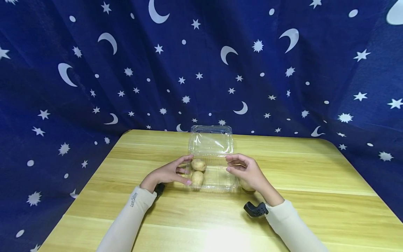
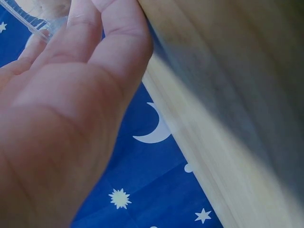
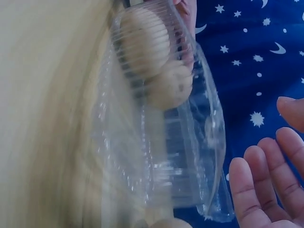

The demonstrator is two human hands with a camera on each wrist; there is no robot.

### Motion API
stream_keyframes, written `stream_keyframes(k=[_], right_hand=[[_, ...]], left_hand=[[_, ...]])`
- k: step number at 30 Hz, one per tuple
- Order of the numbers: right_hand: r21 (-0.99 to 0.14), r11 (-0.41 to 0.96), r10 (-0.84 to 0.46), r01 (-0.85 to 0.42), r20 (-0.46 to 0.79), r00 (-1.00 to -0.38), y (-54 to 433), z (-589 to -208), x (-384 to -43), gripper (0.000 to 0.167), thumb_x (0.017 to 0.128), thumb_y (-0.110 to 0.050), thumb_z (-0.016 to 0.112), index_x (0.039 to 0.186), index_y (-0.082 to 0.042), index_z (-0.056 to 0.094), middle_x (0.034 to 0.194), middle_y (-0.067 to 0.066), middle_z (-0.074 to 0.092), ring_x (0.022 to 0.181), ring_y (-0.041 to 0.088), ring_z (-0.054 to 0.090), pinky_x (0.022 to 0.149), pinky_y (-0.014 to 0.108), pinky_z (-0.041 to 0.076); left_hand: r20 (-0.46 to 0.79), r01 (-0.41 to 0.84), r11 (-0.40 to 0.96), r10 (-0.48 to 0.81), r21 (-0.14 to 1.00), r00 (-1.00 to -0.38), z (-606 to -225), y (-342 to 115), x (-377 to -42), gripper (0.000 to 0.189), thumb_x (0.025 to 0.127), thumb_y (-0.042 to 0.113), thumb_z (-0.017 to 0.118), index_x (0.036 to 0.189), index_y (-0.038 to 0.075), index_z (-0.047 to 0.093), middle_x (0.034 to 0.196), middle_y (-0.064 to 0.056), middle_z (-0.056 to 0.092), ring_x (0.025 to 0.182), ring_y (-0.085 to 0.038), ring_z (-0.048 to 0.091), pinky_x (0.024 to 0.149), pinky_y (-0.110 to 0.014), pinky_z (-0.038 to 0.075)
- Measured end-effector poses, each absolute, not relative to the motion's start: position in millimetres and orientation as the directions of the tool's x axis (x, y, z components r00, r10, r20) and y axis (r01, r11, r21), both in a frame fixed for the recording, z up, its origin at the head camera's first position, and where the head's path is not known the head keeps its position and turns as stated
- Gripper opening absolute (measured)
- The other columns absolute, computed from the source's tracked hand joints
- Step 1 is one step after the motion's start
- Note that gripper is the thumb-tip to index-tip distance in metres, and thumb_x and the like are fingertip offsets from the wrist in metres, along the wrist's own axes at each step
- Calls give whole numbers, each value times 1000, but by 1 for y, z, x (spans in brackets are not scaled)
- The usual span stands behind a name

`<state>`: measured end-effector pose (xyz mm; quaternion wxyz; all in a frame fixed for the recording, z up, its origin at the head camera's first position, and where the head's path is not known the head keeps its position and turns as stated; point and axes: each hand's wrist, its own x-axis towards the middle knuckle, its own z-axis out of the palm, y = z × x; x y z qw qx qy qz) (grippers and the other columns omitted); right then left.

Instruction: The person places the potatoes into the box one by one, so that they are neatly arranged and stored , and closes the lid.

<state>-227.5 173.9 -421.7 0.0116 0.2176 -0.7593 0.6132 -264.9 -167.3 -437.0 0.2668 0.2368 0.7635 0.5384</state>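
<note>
A clear plastic clamshell container (image 1: 217,176) rests on the table, its lid (image 1: 211,140) raised at the back. Inside its left end are two potatoes, a rear potato (image 1: 198,164) and a front potato (image 1: 197,178). My left hand (image 1: 170,171) holds that end, thumb at the front corner and index finger at the back. My right hand (image 1: 248,171), fingers slightly bent and holding nothing, is over the container's right side. Another potato (image 1: 247,185) lies outside, just right of the container, partly hidden by my right hand. In the right wrist view my right fingers (image 3: 266,185) appear apart from the plastic.
The wooden table (image 1: 315,175) extends on both sides of the container. A dark blue curtain (image 1: 207,63) with moons and stars hangs behind the table. A black wrist strap (image 1: 255,209) is on my right wrist.
</note>
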Motion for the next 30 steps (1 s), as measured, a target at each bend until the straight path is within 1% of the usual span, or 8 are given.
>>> stream_keyframes(k=[2, 5, 7, 15, 18, 22, 25, 30], right_hand=[[-922, 157, -320, -354, 291, -901, 177, -423, -227, 36, 98, 9, 72, 129, 21, 61, 128, 42, 63, 108, 19, 72, 95, 21, 58], [-915, 160, -322, -370, 306, -896, 183, -425, -226, 35, 98, 8, 73, 129, 21, 62, 127, 43, 63, 109, 25, 73, 94, 21, 58], [-911, 162, -322, -380, 315, -893, 186, -425, -225, 35, 98, 8, 73, 128, 21, 62, 127, 43, 63, 109, 25, 73, 94, 22, 58], [-896, 185, -319, -403, 333, -887, 200, -427, -220, 32, 98, 8, 73, 127, 20, 64, 124, 42, 64, 108, 20, 73, 95, 21, 58], [-890, 193, -316, -413, 342, -885, 205, -429, -219, 30, 98, 9, 72, 126, 18, 65, 123, 38, 67, 107, 18, 73, 95, 20, 57], [-891, 195, -301, -411, 344, -889, 211, -431, -221, 29, 97, 11, 71, 125, 18, 66, 122, 32, 69, 106, 13, 72, 94, 19, 57], [-896, 198, -288, -397, 334, -898, 215, -432, -222, 30, 97, 12, 71, 125, 19, 65, 123, 33, 69, 105, 9, 71, 93, 18, 57], [-902, 234, -285, -363, 293, -912, 221, -433, -223, 31, 98, 9, 72, 127, 18, 65, 125, 37, 67, 106, 10, 71, 93, 17, 56]], left_hand=[[-152, 74, 306, 651, 949, -744, -437, -167, -265, 104, 94, 11, 85, 173, 7, 18, 175, -26, 22, 146, -47, 48, 113, -56, 50], [-152, 74, 305, 653, 950, -742, -438, -167, -265, 104, 94, 11, 85, 173, 7, 17, 175, -27, 22, 146, -47, 48, 113, -55, 50], [-151, 77, 306, 653, 949, -742, -438, -167, -265, 104, 94, 11, 85, 173, 7, 17, 175, -26, 22, 146, -46, 48, 113, -54, 50], [-149, 78, 305, 653, 949, -742, -436, -167, -265, 104, 94, 11, 86, 173, 7, 18, 174, -27, 23, 146, -47, 48, 113, -54, 50], [-149, 78, 307, 652, 949, -744, -436, -167, -265, 104, 94, 11, 85, 173, 7, 18, 174, -26, 23, 146, -47, 48, 113, -54, 50], [-149, 78, 308, 649, 948, -746, -436, -167, -264, 104, 94, 11, 86, 173, 7, 18, 174, -26, 23, 146, -46, 49, 113, -54, 50], [-148, 78, 307, 648, 948, -747, -436, -167, -264, 104, 94, 11, 86, 173, 6, 18, 174, -27, 23, 146, -46, 49, 113, -54, 50], [-148, 80, 308, 649, 948, -747, -436, -167, -264, 104, 94, 11, 86, 173, 6, 18, 174, -26, 23, 146, -46, 49, 113, -54, 50]])
